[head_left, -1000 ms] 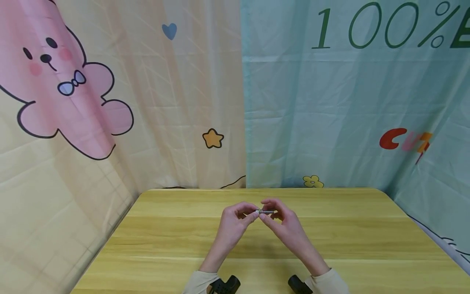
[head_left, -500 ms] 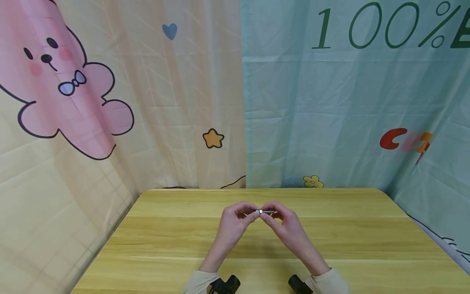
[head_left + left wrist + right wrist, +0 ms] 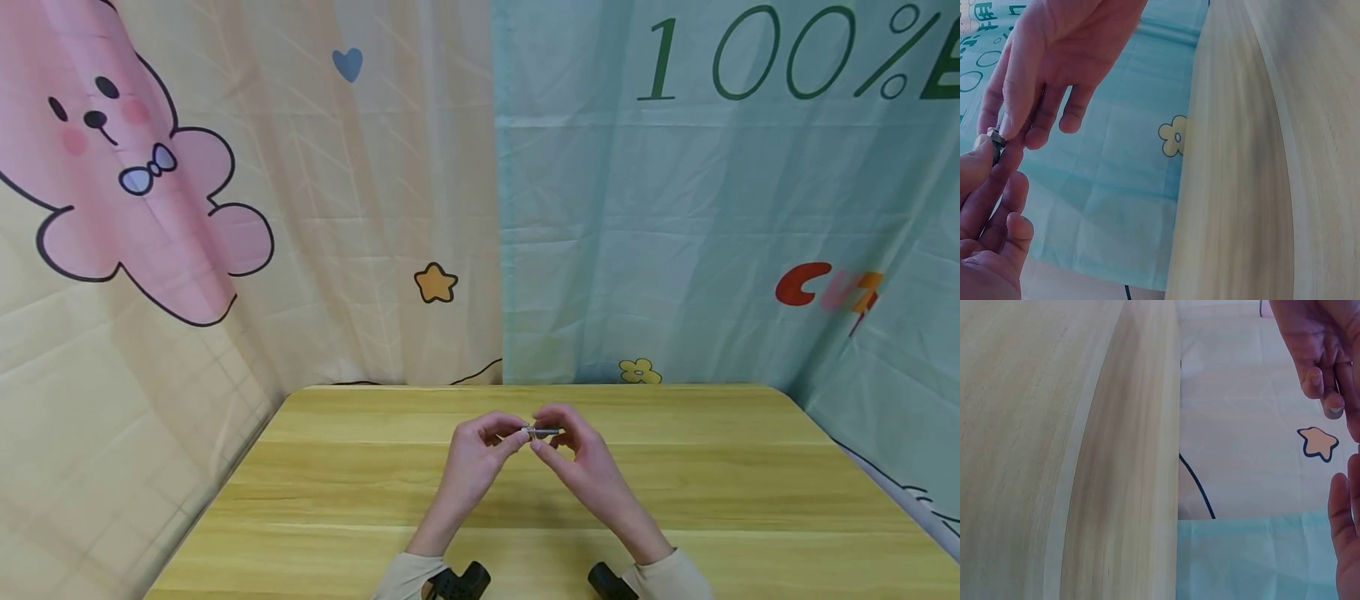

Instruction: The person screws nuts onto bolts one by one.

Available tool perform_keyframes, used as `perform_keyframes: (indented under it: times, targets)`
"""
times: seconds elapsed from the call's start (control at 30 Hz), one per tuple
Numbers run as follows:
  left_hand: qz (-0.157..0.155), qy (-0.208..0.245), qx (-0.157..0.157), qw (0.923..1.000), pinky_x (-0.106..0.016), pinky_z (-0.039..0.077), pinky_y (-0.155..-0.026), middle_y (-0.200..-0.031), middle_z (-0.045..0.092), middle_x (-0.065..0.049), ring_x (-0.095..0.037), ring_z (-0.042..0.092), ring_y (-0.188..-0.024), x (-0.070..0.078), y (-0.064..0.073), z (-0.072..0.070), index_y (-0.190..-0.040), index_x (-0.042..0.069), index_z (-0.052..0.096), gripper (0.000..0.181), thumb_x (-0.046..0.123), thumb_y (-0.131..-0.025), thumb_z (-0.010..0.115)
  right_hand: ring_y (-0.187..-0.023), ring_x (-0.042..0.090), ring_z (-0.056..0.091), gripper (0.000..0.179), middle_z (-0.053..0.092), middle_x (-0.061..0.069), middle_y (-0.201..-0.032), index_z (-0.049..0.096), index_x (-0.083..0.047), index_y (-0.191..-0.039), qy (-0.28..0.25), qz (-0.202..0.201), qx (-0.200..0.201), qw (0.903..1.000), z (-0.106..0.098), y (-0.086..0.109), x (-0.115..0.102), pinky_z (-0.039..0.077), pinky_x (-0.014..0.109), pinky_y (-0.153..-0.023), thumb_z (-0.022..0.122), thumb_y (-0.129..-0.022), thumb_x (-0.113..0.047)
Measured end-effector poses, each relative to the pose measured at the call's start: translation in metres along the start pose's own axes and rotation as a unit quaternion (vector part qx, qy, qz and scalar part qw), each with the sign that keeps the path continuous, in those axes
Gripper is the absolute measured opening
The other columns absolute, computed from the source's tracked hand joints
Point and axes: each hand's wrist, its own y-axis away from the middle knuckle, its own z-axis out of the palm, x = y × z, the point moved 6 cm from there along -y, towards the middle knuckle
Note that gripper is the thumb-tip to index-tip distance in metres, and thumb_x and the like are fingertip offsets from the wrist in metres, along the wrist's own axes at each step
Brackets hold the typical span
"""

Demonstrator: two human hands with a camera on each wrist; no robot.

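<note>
A small metal bolt with a nut-like collar lies level between the two hands, above the table. My left hand pinches its left end between thumb and fingers. My right hand is around the shank end, its index finger raised and its thumb lower, apart from each other. In the left wrist view the metal collar of the bolt shows at the left thumb, with a bit of thread above it beside the right thumb. The right wrist view shows only parts of both hands, and the bolt is out of sight there.
The wooden table stretches out beneath both hands. Behind it hang a peach curtain and a teal curtain with printed figures. A black wrist camera sits at the left cuff, and another wrist camera at the right.
Half a second ago the right index finger was down by the thumb at the bolt; now it is lifted, as it was one second ago. The left hand has stayed in place.
</note>
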Motion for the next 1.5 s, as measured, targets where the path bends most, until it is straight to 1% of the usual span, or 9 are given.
perform_keyframes:
  times: [0.1, 0.23, 0.43, 0.6, 0.77, 0.93, 1.07, 1.3, 1.5]
  targets:
    - [0.001, 0.001, -0.002, 1.0000, -0.026, 0.049, -0.071, -0.090, 0.071, -0.006, -0.022, 0.062, -0.082, 0.000, -0.001, 0.000, -0.097, 0.003, 0.074, 0.008, 0.007, -0.090, 0.071, -0.095, 0.019, 0.061, 0.021, 0.064, 0.003, -0.106, 0.063, -0.008, -0.111, 0.013, -0.003, 0.001, 0.9999, -0.001, 0.000, -0.001, 0.050, 0.033, -0.081, 0.068, -0.091, -0.003]
    - [0.005, 0.000, -0.002, 1.0000, -0.027, 0.049, -0.073, -0.089, 0.071, -0.007, -0.020, 0.063, -0.083, 0.000, -0.001, 0.000, -0.097, 0.002, 0.074, 0.009, 0.006, -0.090, 0.071, -0.093, 0.013, 0.061, 0.016, 0.064, -0.006, -0.103, 0.065, -0.015, -0.109, 0.023, 0.007, 0.000, 0.9997, -0.002, 0.000, 0.000, 0.050, 0.033, -0.083, 0.069, -0.093, -0.012]
    - [0.005, 0.000, -0.003, 1.0000, -0.026, 0.048, -0.071, -0.088, 0.071, -0.005, -0.021, 0.062, -0.081, -0.001, -0.001, 0.002, -0.095, 0.003, 0.074, 0.007, 0.007, -0.090, 0.072, -0.093, 0.013, 0.061, 0.008, 0.066, -0.008, -0.099, 0.068, -0.020, -0.102, 0.031, 0.013, 0.007, 0.9994, -0.003, 0.001, 0.002, 0.052, 0.033, -0.082, 0.066, -0.095, -0.024]
    - [0.004, 0.003, -0.006, 1.0000, -0.024, 0.048, -0.069, -0.089, 0.071, -0.006, -0.023, 0.062, -0.080, -0.001, 0.000, 0.002, -0.095, 0.004, 0.075, 0.007, 0.008, -0.090, 0.072, -0.095, 0.012, 0.061, 0.013, 0.066, -0.010, -0.100, 0.069, -0.020, -0.104, 0.037, 0.034, 0.014, 0.9986, -0.004, 0.002, 0.004, 0.051, 0.034, -0.083, 0.063, -0.097, -0.030]
    - [0.005, 0.006, 0.003, 1.0000, -0.024, 0.048, -0.069, -0.089, 0.071, -0.007, -0.020, 0.062, -0.080, 0.000, 0.000, 0.000, -0.096, 0.002, 0.074, 0.008, 0.005, -0.089, 0.072, -0.102, 0.015, 0.060, 0.024, 0.064, -0.003, -0.110, 0.063, -0.016, -0.117, -0.007, 0.025, 0.008, 0.9996, -0.003, 0.001, 0.003, 0.050, 0.033, -0.085, 0.068, -0.095, -0.020]
    - [0.004, 0.005, 0.006, 1.0000, -0.024, 0.048, -0.069, -0.090, 0.071, -0.007, -0.021, 0.062, -0.081, 0.000, -0.001, -0.001, -0.096, 0.002, 0.074, 0.008, 0.005, -0.089, 0.072, -0.097, 0.021, 0.062, 0.021, 0.064, 0.003, -0.107, 0.063, -0.009, -0.113, -0.009, -0.003, 0.002, 1.0000, -0.002, 0.000, -0.005, 0.050, 0.033, -0.082, 0.068, -0.093, -0.004]
    - [0.006, 0.005, 0.002, 1.0000, -0.024, 0.048, -0.069, -0.089, 0.072, -0.008, -0.022, 0.062, -0.081, 0.001, 0.000, 0.000, -0.096, 0.001, 0.074, 0.008, 0.005, -0.089, 0.072, -0.093, 0.019, 0.062, 0.018, 0.065, 0.003, -0.103, 0.064, -0.007, -0.109, 0.010, -0.001, 0.002, 0.9999, -0.002, 0.000, -0.007, 0.051, 0.034, -0.081, 0.067, -0.092, 0.000]
    - [0.001, 0.014, -0.002, 0.9999, -0.024, 0.050, -0.070, -0.089, 0.071, -0.007, -0.022, 0.063, -0.081, -0.001, 0.000, 0.001, -0.096, 0.002, 0.075, 0.008, 0.005, -0.089, 0.072, -0.093, 0.012, 0.062, 0.007, 0.066, -0.007, -0.099, 0.068, -0.019, -0.102, 0.028, 0.017, 0.002, 0.9995, -0.002, 0.002, 0.002, 0.052, 0.033, -0.083, 0.066, -0.095, -0.020]
    - [0.002, 0.026, -0.006, 0.9996, -0.024, 0.051, -0.069, -0.089, 0.072, -0.005, -0.028, 0.064, -0.081, -0.006, -0.001, 0.003, -0.094, 0.003, 0.075, 0.007, 0.006, -0.088, 0.073, -0.095, 0.011, 0.062, 0.014, 0.067, -0.010, -0.100, 0.070, -0.022, -0.103, 0.028, 0.048, 0.012, 0.9984, -0.003, 0.002, 0.004, 0.050, 0.033, -0.084, 0.063, -0.097, -0.033]
